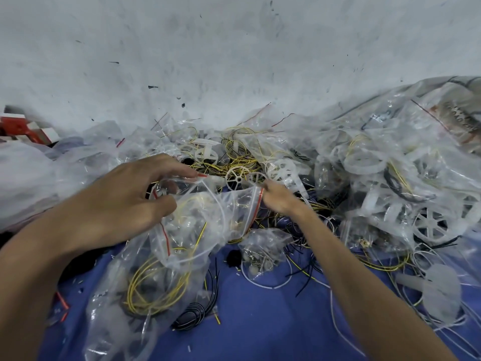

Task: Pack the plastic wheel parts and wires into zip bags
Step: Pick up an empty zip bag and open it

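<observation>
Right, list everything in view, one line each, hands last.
zip bag: one, clear with red strip, centre, between both hands.
loose wheels: several, white, pile just beyond that bag.
yellow wires: many, tangled in the same pile.
black wires: several, scattered low, right of centre.
filled bags: a heap, clear, right side, white wheels inside.
wire bag: one, clear, yellow coil inside, lower left.
surface: one, blue, underneath.
wall: one, white, scuffed, behind.
boxes: count unclear, red and white, far left.
left hand: one, pinching the bag's left rim.
right hand: one, pinching its right rim.
</observation>
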The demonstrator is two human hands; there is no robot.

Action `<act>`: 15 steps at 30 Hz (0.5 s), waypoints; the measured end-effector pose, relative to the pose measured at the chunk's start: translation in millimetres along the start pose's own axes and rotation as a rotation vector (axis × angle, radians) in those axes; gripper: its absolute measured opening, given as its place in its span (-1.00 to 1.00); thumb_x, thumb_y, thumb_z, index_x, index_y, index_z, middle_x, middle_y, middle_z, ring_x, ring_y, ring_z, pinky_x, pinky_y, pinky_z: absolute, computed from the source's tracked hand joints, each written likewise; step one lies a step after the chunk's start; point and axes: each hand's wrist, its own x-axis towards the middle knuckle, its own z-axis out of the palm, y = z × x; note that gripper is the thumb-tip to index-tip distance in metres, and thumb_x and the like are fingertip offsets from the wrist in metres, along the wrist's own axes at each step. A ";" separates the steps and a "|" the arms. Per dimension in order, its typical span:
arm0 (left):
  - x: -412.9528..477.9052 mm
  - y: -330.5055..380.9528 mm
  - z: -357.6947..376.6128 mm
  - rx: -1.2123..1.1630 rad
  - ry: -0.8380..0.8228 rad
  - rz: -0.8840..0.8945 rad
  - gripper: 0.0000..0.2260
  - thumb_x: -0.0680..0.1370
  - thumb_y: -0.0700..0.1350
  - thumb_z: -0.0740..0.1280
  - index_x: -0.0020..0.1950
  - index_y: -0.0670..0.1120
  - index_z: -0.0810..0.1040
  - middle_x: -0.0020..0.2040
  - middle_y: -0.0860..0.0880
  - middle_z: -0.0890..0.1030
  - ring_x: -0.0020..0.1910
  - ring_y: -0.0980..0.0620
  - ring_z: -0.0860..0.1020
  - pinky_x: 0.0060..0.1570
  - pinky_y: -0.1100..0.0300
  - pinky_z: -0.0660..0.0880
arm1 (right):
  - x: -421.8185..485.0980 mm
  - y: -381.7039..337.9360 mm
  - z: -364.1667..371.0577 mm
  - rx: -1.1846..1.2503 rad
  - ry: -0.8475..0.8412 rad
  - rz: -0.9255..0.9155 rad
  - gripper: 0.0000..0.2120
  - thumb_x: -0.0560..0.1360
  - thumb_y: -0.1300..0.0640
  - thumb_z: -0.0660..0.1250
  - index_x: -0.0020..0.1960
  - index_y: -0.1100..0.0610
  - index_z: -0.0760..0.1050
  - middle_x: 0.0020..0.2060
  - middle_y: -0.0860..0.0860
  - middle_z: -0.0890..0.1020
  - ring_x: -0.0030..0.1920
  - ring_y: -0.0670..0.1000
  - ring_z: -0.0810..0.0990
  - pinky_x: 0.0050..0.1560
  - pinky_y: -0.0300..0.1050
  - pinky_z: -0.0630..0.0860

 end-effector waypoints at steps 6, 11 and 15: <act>-0.7 -0.6 -0.6 -0.004 -0.014 -0.023 -0.58 0.26 0.10 0.20 0.09 0.42 0.44 0.03 0.29 0.51 0.08 0.25 0.48 -0.05 -0.04 0.52 | -10.4 -5.9 -52.4 0.924 0.176 -0.031 -0.73 0.65 0.17 0.02 -0.16 0.16 0.38 -0.33 0.04 0.44 -0.44 -0.08 0.42 -0.38 -0.22 0.42; -1.5 2.7 -0.1 -0.007 -0.020 -0.032 -0.57 0.28 0.02 0.20 0.08 0.41 0.45 0.04 0.26 0.52 0.07 0.26 0.48 -0.02 -0.04 0.52 | -13.9 -11.4 -52.6 0.958 0.135 -0.075 -0.73 0.64 0.23 0.05 -0.13 0.20 0.47 -0.38 0.02 0.46 -0.44 -0.09 0.41 -0.37 -0.23 0.37; -2.6 4.8 -1.2 -0.023 0.006 -0.017 -0.61 0.28 -0.04 0.20 0.03 0.31 0.51 0.05 0.31 0.52 0.03 0.31 0.47 -0.05 0.06 0.49 | -16.0 -7.4 -60.9 0.738 -0.098 -0.060 -0.75 0.61 0.17 0.13 0.22 0.18 0.46 0.09 0.02 0.60 0.08 -0.03 0.60 0.10 -0.17 0.50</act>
